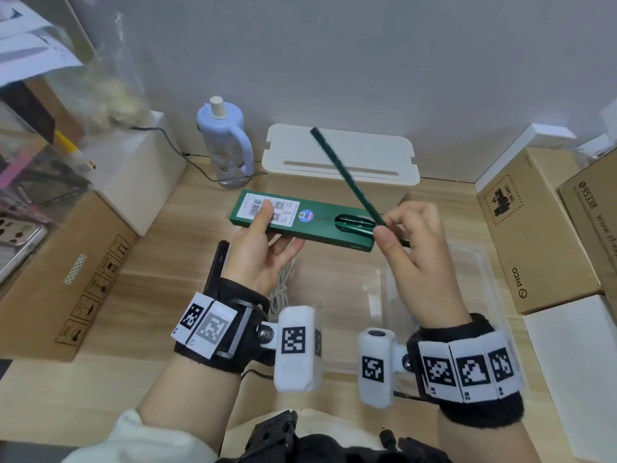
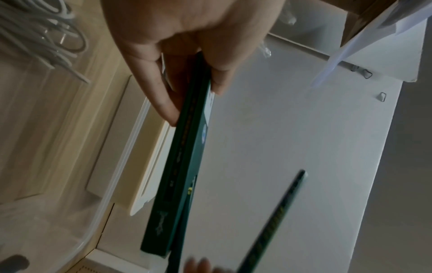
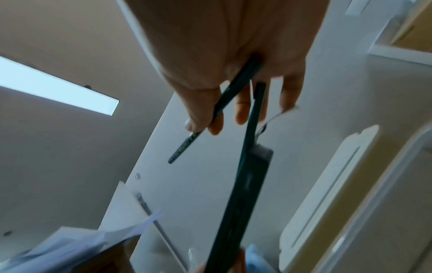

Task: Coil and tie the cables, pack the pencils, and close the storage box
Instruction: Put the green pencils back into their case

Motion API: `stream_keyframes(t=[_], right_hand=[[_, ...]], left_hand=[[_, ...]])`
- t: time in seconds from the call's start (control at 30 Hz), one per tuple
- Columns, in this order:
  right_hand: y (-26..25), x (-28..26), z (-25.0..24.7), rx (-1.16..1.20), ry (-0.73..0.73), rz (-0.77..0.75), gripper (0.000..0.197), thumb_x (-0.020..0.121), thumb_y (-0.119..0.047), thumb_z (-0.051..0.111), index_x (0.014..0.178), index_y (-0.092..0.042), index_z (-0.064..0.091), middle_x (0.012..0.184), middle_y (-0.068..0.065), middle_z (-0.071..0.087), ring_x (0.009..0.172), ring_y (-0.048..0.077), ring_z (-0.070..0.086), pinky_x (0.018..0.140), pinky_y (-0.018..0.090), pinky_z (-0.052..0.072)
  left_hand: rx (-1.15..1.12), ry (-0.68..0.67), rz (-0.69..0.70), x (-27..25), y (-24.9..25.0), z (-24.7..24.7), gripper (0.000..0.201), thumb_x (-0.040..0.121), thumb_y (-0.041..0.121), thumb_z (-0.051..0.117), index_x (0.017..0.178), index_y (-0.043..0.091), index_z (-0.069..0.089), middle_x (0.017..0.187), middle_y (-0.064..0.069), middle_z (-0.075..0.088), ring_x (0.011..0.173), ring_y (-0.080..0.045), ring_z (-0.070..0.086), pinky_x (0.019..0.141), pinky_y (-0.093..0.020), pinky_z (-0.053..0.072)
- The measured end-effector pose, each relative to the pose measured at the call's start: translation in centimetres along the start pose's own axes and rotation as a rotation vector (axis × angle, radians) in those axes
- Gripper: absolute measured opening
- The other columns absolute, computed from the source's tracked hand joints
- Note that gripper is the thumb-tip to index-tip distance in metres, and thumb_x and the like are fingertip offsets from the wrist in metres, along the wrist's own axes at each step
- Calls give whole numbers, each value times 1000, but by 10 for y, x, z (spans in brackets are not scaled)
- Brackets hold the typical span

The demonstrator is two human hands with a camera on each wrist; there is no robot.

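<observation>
My left hand (image 1: 263, 238) grips the left end of a flat green pencil box (image 1: 320, 218), thumb on its label, and holds it level above the desk; in the left wrist view the pencil box (image 2: 177, 175) shows edge-on. My right hand (image 1: 410, 242) pinches a dark green pencil (image 1: 347, 177) that slants up and away, its lower end at the box's open right end. The pencil (image 3: 198, 129) and box (image 3: 247, 184) show in the right wrist view. A clear storage box (image 1: 480, 262) lies under my hands, with coiled white cable (image 1: 280, 292) inside it.
A white lidded cable box (image 1: 340, 155) stands behind, against the wall. A lilac water bottle (image 1: 223, 138) is to its left. Cardboard boxes (image 1: 534, 228) flank the desk on the right and a large carton (image 1: 70, 279) on the left.
</observation>
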State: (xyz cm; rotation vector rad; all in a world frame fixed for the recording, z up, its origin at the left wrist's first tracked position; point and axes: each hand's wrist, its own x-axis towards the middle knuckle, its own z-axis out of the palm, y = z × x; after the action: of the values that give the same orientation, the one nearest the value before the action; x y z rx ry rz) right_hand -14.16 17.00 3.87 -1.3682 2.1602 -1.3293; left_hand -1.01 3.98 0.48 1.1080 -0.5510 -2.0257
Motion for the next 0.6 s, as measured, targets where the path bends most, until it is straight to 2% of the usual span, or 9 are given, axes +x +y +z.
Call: stream_keyframes(t=[0.07, 0.1, 0.13, 0.17, 0.23, 0.3, 0.37, 0.5, 0.6], right_hand=[[0, 1, -10, -44, 110, -49, 13, 80, -44, 53, 85, -33, 56, 91, -19, 46, 89, 7, 48, 88, 29, 42], [-1, 1, -16, -99, 153, -76, 13, 79, -44, 54, 88, -38, 59, 87, -21, 50, 88, 11, 51, 87, 42, 44], [-1, 1, -23, -158, 178, -97, 15, 78, -43, 56, 91, -40, 61, 82, -20, 53, 84, 13, 54, 83, 52, 45], [0, 0, -27, -216, 194, -109, 17, 77, -40, 60, 93, -40, 63, 78, -16, 53, 81, 16, 55, 80, 56, 44], [2, 0, -33, -326, 218, -96, 18, 76, -30, 66, 94, -33, 69, 77, -8, 50, 79, 20, 53, 79, 53, 43], [4, 0, -34, -419, 231, -64, 18, 75, -22, 70, 93, -26, 72, 77, -5, 48, 80, 18, 47, 79, 42, 36], [6, 1, -32, -464, 225, -60, 19, 74, -18, 72, 92, -22, 73, 77, -3, 46, 81, 18, 42, 76, 36, 31], [4, 2, -17, -380, 158, -87, 23, 79, -8, 67, 99, -18, 71, 80, 0, 45, 81, 20, 44, 72, 37, 39], [-2, 2, 0, -233, 10, -107, 32, 88, -13, 54, 119, -21, 60, 100, -1, 49, 97, 15, 46, 86, 32, 44]], left_hand=[[-32, 23, 4, 2, 3, -4, 16, 93, 27, 52, 103, 14, 55, 91, -5, 66, 81, -18, 65, 55, -27, 58], [-51, 41, 12, 4, 6, -7, 15, 93, 27, 52, 101, 15, 55, 91, -5, 66, 82, -19, 65, 56, -28, 59], [-68, 57, 24, 5, 10, -10, 13, 93, 27, 52, 99, 15, 55, 92, -5, 66, 82, -19, 65, 57, -29, 59], [-79, 70, 38, 6, 13, -12, 12, 93, 26, 53, 97, 16, 56, 92, -5, 66, 83, -19, 65, 58, -29, 59], [-78, 83, 62, 6, 17, -15, 11, 93, 26, 53, 95, 16, 56, 91, -5, 66, 83, -19, 66, 59, -30, 59], [-71, 85, 84, 6, 18, -16, 11, 93, 26, 53, 95, 16, 57, 91, -5, 66, 84, -20, 66, 60, -30, 59], [-56, 77, 99, 5, 18, -16, 11, 93, 26, 53, 94, 16, 57, 91, -4, 66, 83, -19, 66, 62, -30, 59], [-19, 21, 71, 3, 12, -10, 11, 93, 26, 52, 95, 16, 58, 89, -3, 66, 81, -17, 65, 60, -29, 59], [-18, -28, 24, 0, 2, -2, 15, 93, 25, 51, 102, 15, 57, 90, -4, 67, 80, -18, 66, 56, -28, 58]])
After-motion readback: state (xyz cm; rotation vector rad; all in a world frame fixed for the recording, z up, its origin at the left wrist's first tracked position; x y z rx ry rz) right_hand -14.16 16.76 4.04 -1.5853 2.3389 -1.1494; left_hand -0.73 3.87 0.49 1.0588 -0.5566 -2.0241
